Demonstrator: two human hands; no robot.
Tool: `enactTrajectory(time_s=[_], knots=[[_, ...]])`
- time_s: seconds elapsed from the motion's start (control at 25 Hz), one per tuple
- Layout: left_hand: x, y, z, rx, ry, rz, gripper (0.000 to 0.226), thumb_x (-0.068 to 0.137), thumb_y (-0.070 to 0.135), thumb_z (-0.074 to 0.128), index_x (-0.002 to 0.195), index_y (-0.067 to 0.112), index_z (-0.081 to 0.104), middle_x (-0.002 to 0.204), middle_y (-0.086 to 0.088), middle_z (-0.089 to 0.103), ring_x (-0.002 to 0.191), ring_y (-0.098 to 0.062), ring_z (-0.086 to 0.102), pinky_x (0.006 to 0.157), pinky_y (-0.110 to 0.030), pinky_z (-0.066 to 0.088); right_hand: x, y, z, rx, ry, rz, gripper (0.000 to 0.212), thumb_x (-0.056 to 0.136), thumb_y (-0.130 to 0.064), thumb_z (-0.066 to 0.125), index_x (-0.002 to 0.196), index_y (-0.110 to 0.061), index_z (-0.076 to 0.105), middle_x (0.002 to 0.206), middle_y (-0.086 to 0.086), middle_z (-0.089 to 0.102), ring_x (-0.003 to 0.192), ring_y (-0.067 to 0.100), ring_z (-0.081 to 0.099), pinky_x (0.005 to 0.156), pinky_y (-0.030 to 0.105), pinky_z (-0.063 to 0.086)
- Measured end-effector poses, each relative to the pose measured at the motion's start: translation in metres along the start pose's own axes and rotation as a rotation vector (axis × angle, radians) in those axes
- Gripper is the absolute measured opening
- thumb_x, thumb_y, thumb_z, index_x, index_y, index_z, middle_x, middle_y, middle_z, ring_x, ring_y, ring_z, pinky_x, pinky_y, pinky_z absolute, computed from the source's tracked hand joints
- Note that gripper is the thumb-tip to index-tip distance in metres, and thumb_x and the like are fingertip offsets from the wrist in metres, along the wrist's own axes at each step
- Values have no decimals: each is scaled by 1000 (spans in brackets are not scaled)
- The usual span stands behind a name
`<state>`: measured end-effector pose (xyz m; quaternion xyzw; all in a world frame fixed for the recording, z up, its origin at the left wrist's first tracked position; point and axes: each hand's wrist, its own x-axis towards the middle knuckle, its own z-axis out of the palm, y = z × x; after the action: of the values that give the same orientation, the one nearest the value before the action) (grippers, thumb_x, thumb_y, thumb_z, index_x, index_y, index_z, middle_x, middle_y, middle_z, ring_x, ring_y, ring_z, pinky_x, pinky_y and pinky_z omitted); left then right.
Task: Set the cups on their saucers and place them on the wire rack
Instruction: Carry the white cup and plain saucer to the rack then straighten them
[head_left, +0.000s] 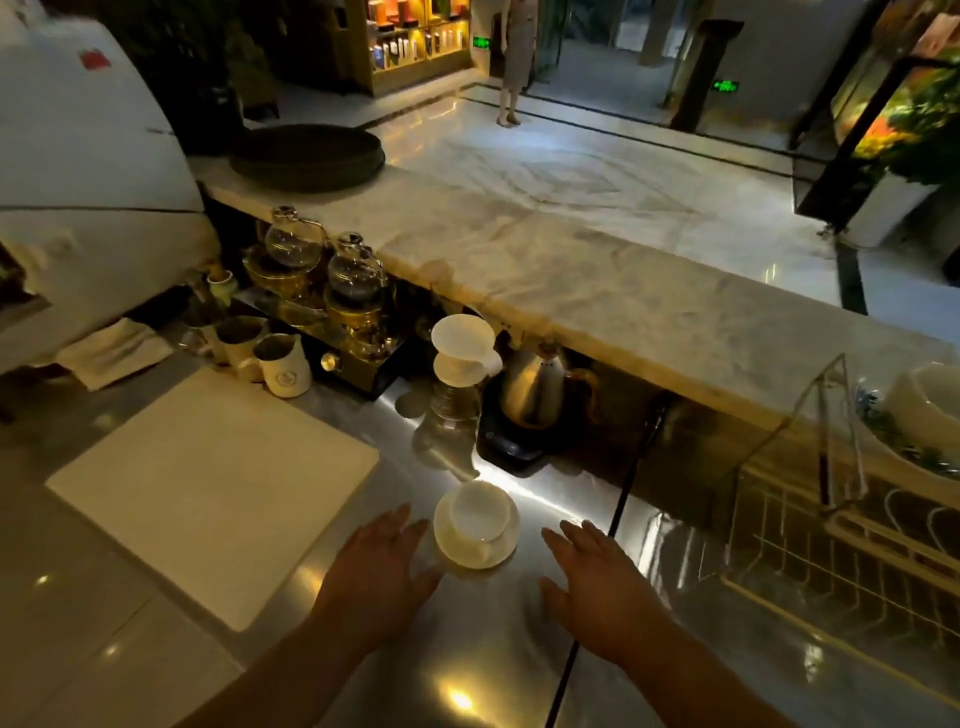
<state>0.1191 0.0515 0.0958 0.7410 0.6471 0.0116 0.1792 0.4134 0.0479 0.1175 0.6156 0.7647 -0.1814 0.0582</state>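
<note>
A white cup (477, 510) stands upright on a white saucer (501, 552) on the steel counter, just ahead of my hands. My left hand (382, 558) hovers to the left of the saucer, fingers spread, its fingertips close to the rim. My right hand (592, 571) is a little to the right of the saucer, fingers apart and holding nothing. The wire rack (841, 551) stands at the right on the counter, with curved dividers and a clear cover above it.
A white board (208, 478) lies on the left. Behind the cup stand a glass server with a white dripper (460, 358), a metal kettle (537, 389) on a black base, pitchers (283, 364) and glass siphons. A black cable (623, 493) crosses the counter. A marble ledge (597, 291) runs behind.
</note>
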Motion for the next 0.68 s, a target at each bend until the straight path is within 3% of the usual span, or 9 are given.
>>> enactTrajectory(time_s=[0.12,0.28,0.48,0.68], knots=[[27,-17,16,-13,-40,5,71,94,66,44,156,33,31,169,1,20,152,-21,24,122,-38,21,31,-4,17,39,-49,65,70,94,-57,37,158,-30,24,166,4,26,151,26,23,122,42,22],[60,-25,35,-105,-85,-7,67,91,61,46,152,34,37,161,2,38,141,-22,41,114,-37,35,65,-14,32,125,4,150,64,92,-56,39,151,-32,35,148,2,49,129,23,47,103,41,44],[91,-29,49,-183,-100,-12,56,89,63,46,139,36,46,128,3,60,117,-20,53,96,-39,49,104,-20,45,271,-11,214,59,97,-47,51,151,-29,36,134,3,58,117,21,57,98,39,50],[111,-28,51,-330,-151,-56,55,92,54,57,141,37,43,125,5,67,112,-19,64,95,-38,53,126,-22,53,577,-40,237,41,99,-41,57,139,-34,48,126,-5,66,103,7,58,88,26,42]])
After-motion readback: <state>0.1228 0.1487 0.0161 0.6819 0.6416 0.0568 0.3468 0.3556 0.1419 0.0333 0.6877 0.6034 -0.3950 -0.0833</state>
